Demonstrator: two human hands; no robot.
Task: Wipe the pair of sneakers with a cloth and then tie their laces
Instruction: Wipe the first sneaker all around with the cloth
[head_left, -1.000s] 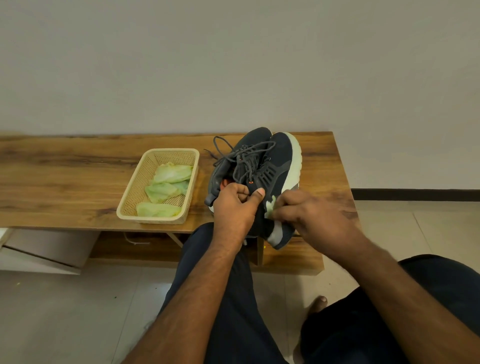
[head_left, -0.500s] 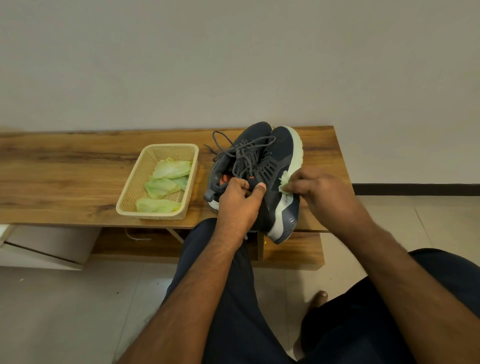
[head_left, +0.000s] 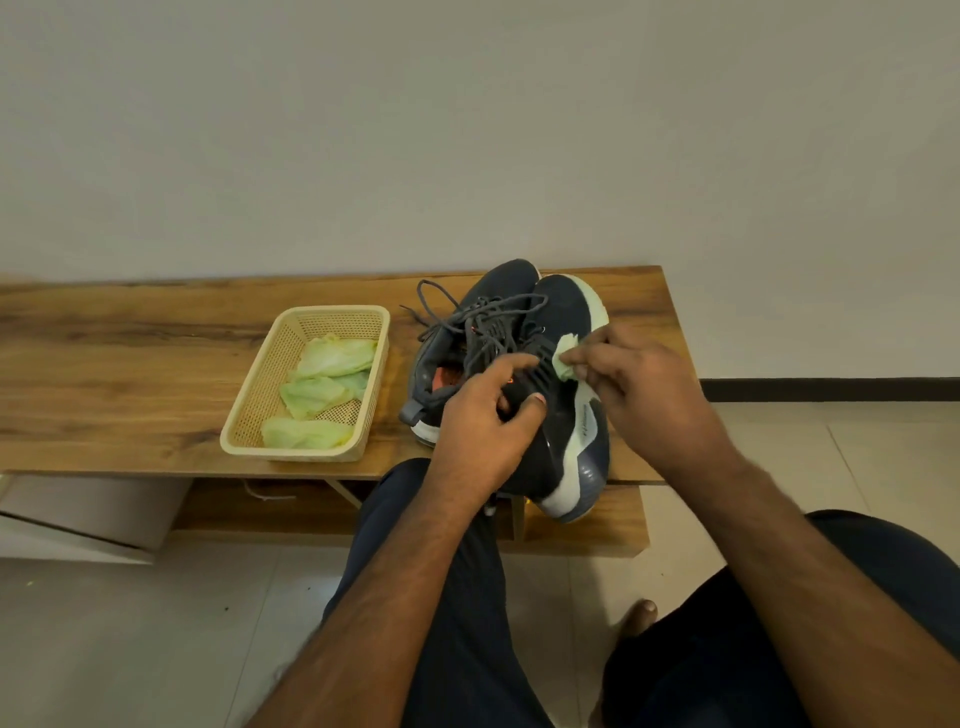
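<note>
Right hand (head_left: 639, 395) pinching green cloth (head_left: 566, 353) against near sneaker (head_left: 566, 415) upper, mid-shoe. Left hand (head_left: 483, 421) grips its collar. Shoe's long axis runs away toward wall, toe uphill-ish, so wipe probably goes forward. Other sneaker (head_left: 488, 291) just behind, laces (head_left: 467, 317) loose.

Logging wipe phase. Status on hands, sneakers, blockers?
Left hand grips right sneaker at collar. Right hand pinches green cloth against its upper. Laces untied. Nothing blocking.

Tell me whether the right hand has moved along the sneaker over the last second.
Yes. The right hand with its cloth has gone from near the sneaker's heel up toward the toe, away from the table's near edge.
</note>
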